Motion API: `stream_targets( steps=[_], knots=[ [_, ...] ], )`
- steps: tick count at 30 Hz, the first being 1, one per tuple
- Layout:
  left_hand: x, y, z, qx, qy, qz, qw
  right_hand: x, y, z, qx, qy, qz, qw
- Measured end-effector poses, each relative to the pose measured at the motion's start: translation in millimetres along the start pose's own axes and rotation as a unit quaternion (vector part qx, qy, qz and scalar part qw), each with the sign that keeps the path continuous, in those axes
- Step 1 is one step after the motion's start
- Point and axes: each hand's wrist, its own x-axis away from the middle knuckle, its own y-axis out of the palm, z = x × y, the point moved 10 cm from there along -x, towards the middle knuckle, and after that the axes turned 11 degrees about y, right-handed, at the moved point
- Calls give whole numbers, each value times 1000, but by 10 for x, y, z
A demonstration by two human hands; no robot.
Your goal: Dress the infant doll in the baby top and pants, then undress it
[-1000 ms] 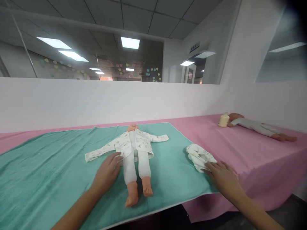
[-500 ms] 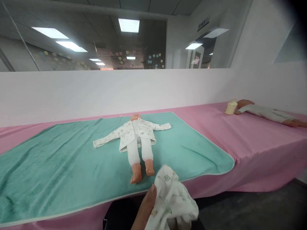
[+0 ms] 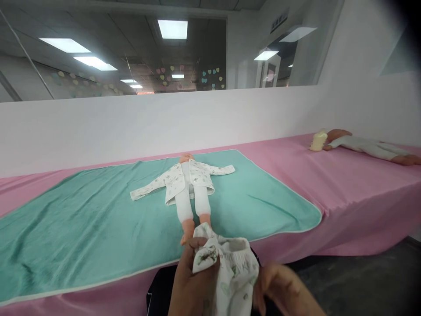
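In the head view my left hand (image 3: 194, 283) is closed on a pair of white printed baby pants (image 3: 235, 267) with a gathered waistband, held up at the near edge of the table. My right hand (image 3: 284, 285) is at the right edge of the pants, its fingers curled and blurred by motion; I cannot tell whether they grip the cloth. Beyond my hands a baby doll (image 3: 192, 202) lies on its back in white clothing, feet toward me, one foot partly hidden by the pants. A white printed jacket (image 3: 174, 186) lies open at the front around it, sleeves spread outward.
A green blanket (image 3: 108, 228) with white edging lies under the doll on a pink tablecloth (image 3: 286, 171). At the far right are a pale yellow bottle (image 3: 318, 141) and a second doll (image 3: 365, 147). A white wall (image 3: 164, 118) with a window stands behind.
The bunched pants have been opened out so that their waistband shows. My left hand has risen into fuller view, and my right hand has come in at the right of the cloth.
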Motion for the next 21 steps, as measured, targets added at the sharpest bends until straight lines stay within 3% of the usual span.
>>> stream_targets(
  steps=[2,3,5,8,11,14,16,19,21],
  knots=[
    [55,-16,58,-24,-5,22,999,-34,-356,-233,15,-50,123,991],
    [79,-5,98,-34,-9,25,999,-66,-427,-327,49,-51,158,985],
    [107,14,211,-46,-10,33,998,-222,-314,-400,171,5,135,976],
    [94,-62,449,-92,25,64,993,-416,-36,-545,286,9,58,957],
    [90,-254,776,-223,123,122,959,-528,-3,-728,212,-16,33,977],
    [193,-323,1137,-343,254,179,886,-579,-48,-982,92,-76,25,993],
    [192,-179,1208,-359,291,126,878,-609,-79,-1098,43,-98,49,993],
    [105,156,1088,-291,259,-34,920,-679,-115,-1068,34,-49,128,990],
    [60,241,1020,-256,226,-71,937,-719,-68,-1005,42,-8,143,989]
  ],
)
